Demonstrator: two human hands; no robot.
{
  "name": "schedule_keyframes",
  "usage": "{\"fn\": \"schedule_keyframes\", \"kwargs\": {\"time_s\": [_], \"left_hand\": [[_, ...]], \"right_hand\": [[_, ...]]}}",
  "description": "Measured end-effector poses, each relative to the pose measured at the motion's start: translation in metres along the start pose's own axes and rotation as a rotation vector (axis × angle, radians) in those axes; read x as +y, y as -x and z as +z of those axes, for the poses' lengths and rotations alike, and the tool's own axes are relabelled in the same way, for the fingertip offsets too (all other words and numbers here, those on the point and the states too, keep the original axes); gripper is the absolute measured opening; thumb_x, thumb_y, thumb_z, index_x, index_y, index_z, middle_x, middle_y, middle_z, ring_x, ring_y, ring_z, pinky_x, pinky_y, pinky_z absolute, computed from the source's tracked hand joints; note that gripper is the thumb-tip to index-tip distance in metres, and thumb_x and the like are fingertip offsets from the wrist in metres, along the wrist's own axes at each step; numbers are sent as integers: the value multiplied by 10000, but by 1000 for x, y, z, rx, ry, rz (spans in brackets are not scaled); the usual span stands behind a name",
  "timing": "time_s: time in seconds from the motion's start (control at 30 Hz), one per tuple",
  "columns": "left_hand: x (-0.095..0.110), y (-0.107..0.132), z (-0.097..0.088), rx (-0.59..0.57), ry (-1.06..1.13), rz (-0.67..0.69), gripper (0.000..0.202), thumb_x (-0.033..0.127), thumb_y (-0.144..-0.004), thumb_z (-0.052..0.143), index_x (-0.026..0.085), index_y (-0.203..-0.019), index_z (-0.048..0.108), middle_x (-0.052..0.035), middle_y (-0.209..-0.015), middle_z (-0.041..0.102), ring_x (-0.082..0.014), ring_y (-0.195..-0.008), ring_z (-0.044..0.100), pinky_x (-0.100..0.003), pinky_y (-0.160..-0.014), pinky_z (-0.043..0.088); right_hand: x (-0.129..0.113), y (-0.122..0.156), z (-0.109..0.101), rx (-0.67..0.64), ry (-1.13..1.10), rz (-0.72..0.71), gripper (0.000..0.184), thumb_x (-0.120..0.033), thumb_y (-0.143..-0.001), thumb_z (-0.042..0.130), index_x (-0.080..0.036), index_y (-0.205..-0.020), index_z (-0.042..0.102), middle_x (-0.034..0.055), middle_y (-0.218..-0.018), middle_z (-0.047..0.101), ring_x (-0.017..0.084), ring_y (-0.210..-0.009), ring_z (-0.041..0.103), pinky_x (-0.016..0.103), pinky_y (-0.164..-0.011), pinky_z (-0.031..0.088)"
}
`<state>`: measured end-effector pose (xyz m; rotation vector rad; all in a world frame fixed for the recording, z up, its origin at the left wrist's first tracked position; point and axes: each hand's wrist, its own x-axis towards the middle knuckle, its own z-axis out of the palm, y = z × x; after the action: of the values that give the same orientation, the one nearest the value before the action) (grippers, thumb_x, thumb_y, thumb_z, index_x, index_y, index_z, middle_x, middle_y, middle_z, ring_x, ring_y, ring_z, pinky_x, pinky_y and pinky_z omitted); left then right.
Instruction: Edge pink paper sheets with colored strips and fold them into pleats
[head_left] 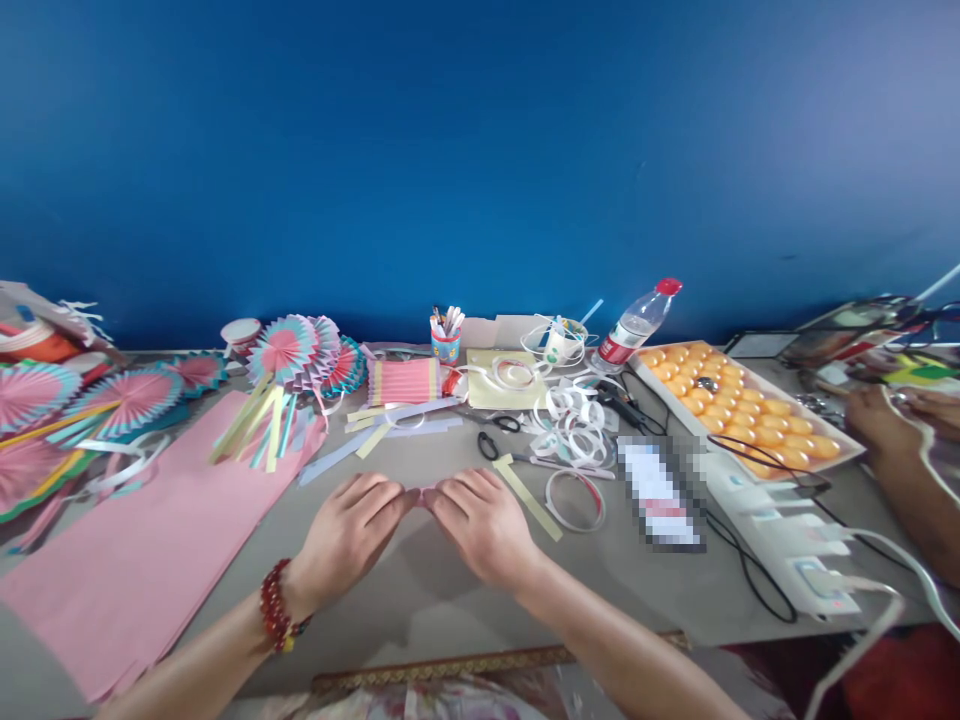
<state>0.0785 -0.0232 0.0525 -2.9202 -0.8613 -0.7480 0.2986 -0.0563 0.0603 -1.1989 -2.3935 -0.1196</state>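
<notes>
My left hand (349,530) and my right hand (480,520) rest side by side on the grey table (420,600), fingertips meeting at a small pink paper piece (421,493). The fingers of both hands curl down and press on it; most of the piece is hidden under them. A red bead bracelet (274,605) circles my left wrist. A yellow paper strip (527,497) lies just right of my right hand, with black scissors (499,437) beyond it.
Pink paper sheets (150,540) and folded paper fans (292,355) fill the left. White tape rings (574,425), a pen cup (446,340), a water bottle (636,325), a tray of orange balls (739,405) and a power strip (780,525) lie right. Another person's hand (874,415) is at far right.
</notes>
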Motion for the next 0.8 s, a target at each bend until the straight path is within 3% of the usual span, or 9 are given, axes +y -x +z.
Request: {"fn": "schedule_keyframes", "kwargs": {"time_s": [0.17,0.37,0.47,0.6,0.7,0.8], "left_hand": [[-1,-5,-6,15,-35,-13,242,180,-999,425,164,-1101,644,-71,-1010,668,-193,-915,560,-335,-790,427],[-1,-1,-9,214,-163,-7,187,141,-969,508,196,-1074,653,-36,-979,682,-169,-896,574,-322,-830,416],[-1,15,1,86,-193,-47,199,178,-986,484,206,-1097,646,-38,-986,672,-179,-885,570,-325,-795,409],[-1,38,20,-152,-149,-17,230,130,-987,413,157,-1067,627,-65,-996,647,-206,-880,559,-335,-771,428],[0,48,28,-232,-92,-52,223,120,-982,399,150,-1054,608,-76,-1011,631,-216,-891,556,-341,-776,446],[0,51,30,-240,1,-133,209,123,-984,388,154,-1002,594,-72,-1001,621,-215,-900,554,-339,-790,454]], "right_hand": [[9,0,-1,10,-28,-12,243,-228,-1018,426,-180,-951,655,35,-840,659,165,-795,539,311,-706,379],[18,6,-5,139,16,-72,221,-194,-992,473,-216,-1113,657,46,-1067,679,193,-972,553,334,-843,388],[18,21,7,121,31,-106,253,-175,-986,455,-209,-1137,655,61,-1051,674,207,-967,545,339,-830,394],[18,45,30,-29,39,-99,225,-130,-947,487,-166,-1086,660,73,-959,668,204,-890,552,332,-754,407],[19,56,39,-99,25,-91,197,-119,-925,518,-151,-1065,653,67,-927,667,208,-866,554,336,-746,407],[19,59,41,-119,15,-60,189,-119,-926,519,-159,-1061,645,65,-933,666,211,-878,553,340,-763,405]]}}
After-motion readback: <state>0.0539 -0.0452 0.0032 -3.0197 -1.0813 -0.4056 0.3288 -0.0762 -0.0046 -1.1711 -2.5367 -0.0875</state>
